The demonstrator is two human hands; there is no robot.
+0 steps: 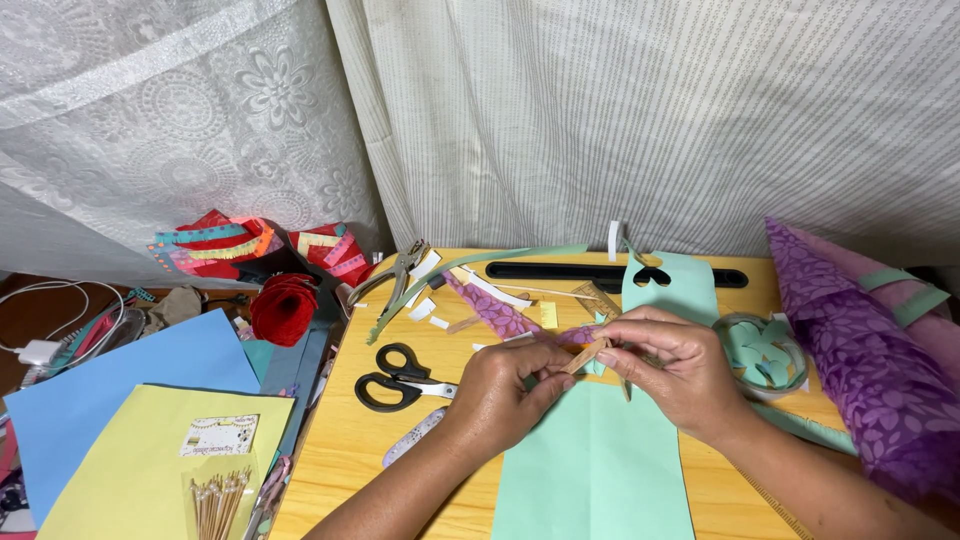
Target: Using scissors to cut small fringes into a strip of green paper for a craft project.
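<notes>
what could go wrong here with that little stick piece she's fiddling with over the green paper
The small wooden stick piece is pinched only at the fingertips of the left hand and right hand, so it might slip onto the mint green paper. The black scissors lie close to the left wrist and might get bumped.

Head view: 2 hands work a small wooden piece over mint-green paper on a yellow table.

The left hand (505, 385) and right hand (672, 368) pinch a wooden stick piece (588, 352) between their fingertips above the mint-green paper sheet (595, 470). Black-handled scissors (398, 378) lie just left of the left hand. A red paper rose (283, 307) sits near the yellow table (345, 450) edge. Purple patterned paper (860, 350) lies at right.
</notes>
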